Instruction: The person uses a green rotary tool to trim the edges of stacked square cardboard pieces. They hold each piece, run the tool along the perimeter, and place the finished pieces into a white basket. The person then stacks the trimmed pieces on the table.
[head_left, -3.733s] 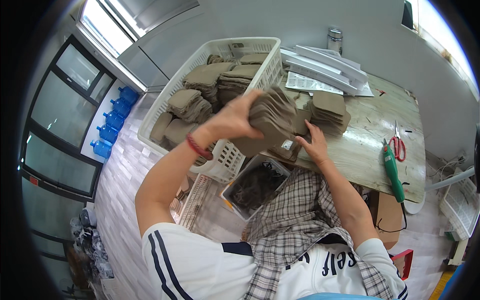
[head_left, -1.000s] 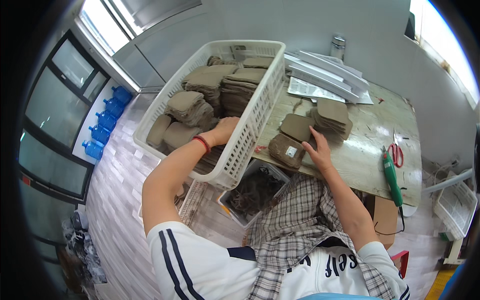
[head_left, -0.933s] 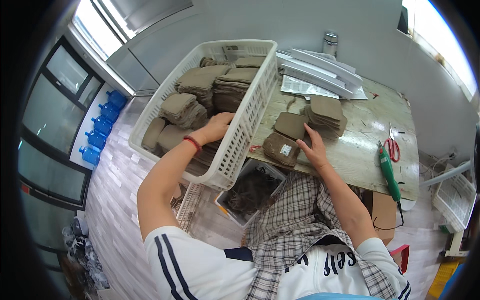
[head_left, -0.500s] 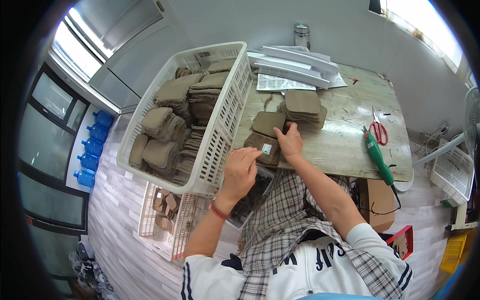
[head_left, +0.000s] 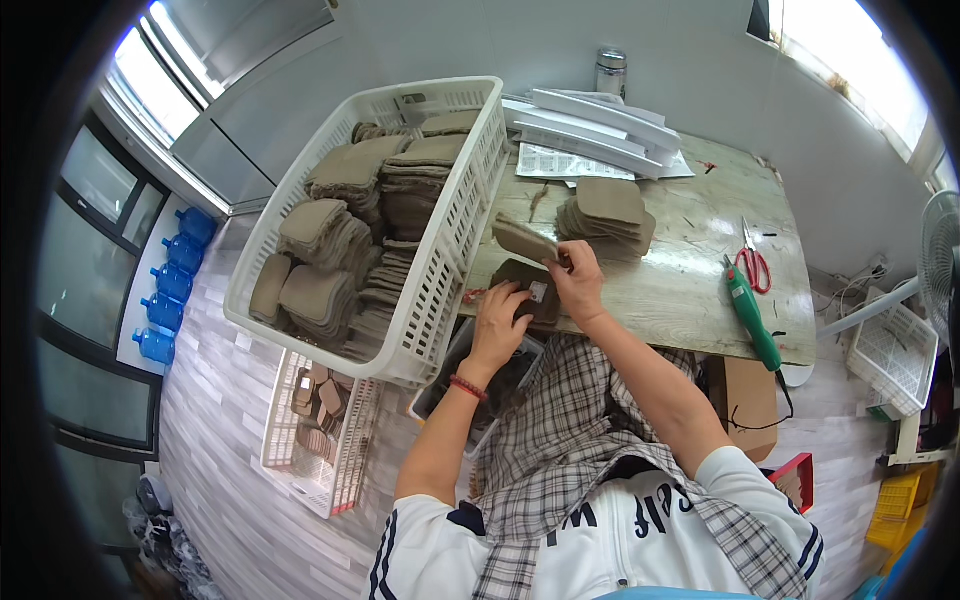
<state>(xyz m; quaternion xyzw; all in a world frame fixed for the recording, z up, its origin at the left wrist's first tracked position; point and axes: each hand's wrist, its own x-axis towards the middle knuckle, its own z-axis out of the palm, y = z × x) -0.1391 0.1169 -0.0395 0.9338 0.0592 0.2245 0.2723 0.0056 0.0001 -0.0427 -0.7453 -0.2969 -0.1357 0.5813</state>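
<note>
My right hand (head_left: 580,281) pinches the edge of a flat brown pad (head_left: 524,239) with rounded corners, which is lifted and tilted at its left. Just below it, a darker brown pad (head_left: 545,309) bearing a small white label lies near the table's front edge. My left hand (head_left: 497,324) rests on that labelled pad's left side, fingers apart and bent a little. Farther back stands an uneven stack of brown pads (head_left: 611,203), apart from both hands.
A white slatted crate (head_left: 433,295) full of stacked brown pads stands left of the table (head_left: 690,300). White papers and strips (head_left: 590,130) lie at the back near a metal flask (head_left: 611,72). Red-handled scissors (head_left: 753,268) and a green corded tool (head_left: 750,317) lie at the right.
My right hand has raised the brown pad, which lay flat before, and tilted it. My left hand has shifted right onto the labelled pad.
</note>
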